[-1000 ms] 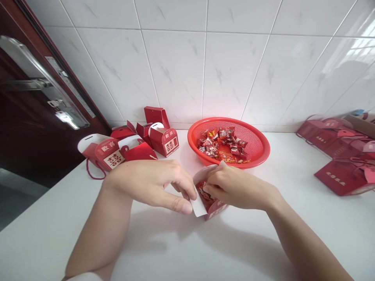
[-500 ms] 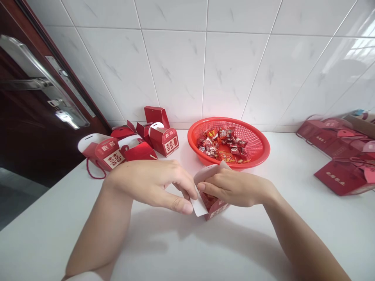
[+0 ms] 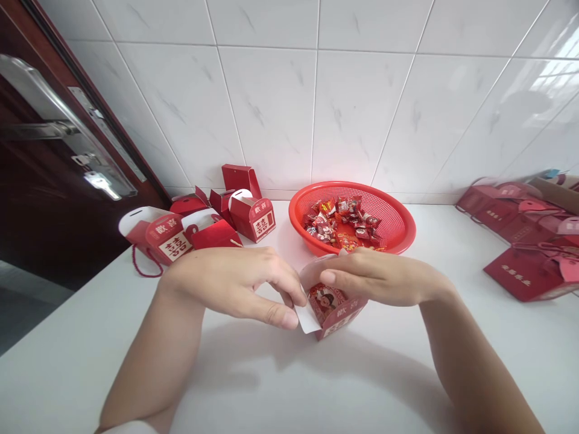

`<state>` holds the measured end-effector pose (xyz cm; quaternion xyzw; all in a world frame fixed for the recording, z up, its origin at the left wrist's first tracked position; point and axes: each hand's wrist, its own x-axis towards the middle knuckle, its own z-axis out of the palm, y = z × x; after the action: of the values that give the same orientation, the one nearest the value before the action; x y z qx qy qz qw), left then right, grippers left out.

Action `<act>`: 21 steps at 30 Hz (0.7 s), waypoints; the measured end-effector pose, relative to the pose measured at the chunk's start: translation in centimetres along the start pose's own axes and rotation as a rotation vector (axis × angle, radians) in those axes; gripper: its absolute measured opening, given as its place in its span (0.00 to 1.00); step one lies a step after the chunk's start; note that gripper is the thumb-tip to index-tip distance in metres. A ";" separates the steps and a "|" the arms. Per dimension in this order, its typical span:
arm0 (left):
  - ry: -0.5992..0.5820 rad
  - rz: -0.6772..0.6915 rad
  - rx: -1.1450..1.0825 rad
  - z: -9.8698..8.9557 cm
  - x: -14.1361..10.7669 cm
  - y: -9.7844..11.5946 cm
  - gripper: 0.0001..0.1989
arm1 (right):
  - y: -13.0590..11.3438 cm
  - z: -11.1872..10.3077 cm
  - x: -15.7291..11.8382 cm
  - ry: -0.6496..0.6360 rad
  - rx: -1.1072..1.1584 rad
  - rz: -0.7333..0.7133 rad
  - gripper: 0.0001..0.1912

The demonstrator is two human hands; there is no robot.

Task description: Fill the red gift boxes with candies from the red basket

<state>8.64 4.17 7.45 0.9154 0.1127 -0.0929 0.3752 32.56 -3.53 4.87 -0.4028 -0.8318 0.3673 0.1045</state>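
1. Our left hand (image 3: 239, 286), half open, touches the white flap (image 3: 308, 322) of the box (image 3: 346, 318); we cannot tell whether it grips.
2. Our right hand (image 3: 380, 276), nearly flat, covers the box's right end; any grip is hidden.
3. The box sits on the desk (image 3: 253, 392), between us and the basket (image 3: 408, 234) near the far edge.

A white table (image 3: 271, 392) is occupied: red perforated basket (image 3: 409, 232) is set mid-back, open box (image 3: 346, 314) is stood before it, red boxes (image 3: 156, 238) are clustered left, maroon boxes (image 3: 515, 280) right.
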 end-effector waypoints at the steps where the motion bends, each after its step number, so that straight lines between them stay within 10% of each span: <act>1: 0.002 0.006 0.002 0.0 0.0 0.0 0.12 | -0.1 -0.5 -0.6 -0.002 0.005 0.013 0.25; 21: 0.175 -0.117 0.219 1.4 3.4 -0.5 0.19 | 0.0 -0.8 -4.2 -0.035 -0.225 0.033 0.16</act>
<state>11.61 3.99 5.30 0.9474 0.1870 -0.0461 0.2556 35.66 -6.25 5.94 -0.4191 -0.8628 0.2803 0.0382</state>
